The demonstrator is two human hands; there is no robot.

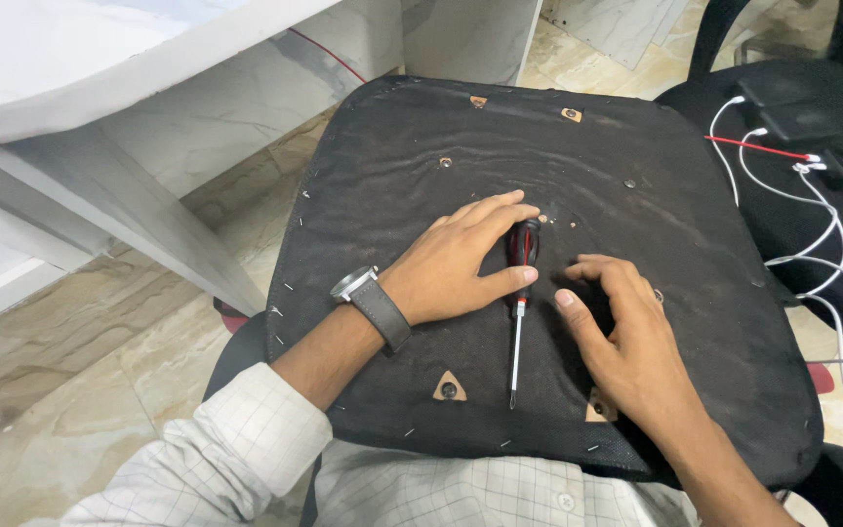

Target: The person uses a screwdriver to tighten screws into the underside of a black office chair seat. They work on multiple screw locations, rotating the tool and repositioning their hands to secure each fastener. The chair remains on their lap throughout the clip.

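Two hands lay on the upturned seat base (392, 156), a black fabric-covered panel resting across my lap. Starting at its left edge, my left hand (456, 263), with a grey-strapped watch (368, 293) on the wrist, pressed flat near the panel's middle, fingers (500, 210) spread open and gripping nothing, probably to steady the panel. Just right of it, touching the thumb, lay the screwdriver (517, 312), its red-and-black handle toward the far edge and its tip toward the near edge, seemingly parked within easy reach. Further right, my right hand (626, 342) arched over the fabric, fingers curled loosely, fingertips touching the cloth, holding nothing. Beyond the right edge, white cables (812, 254) trailed over another chair.
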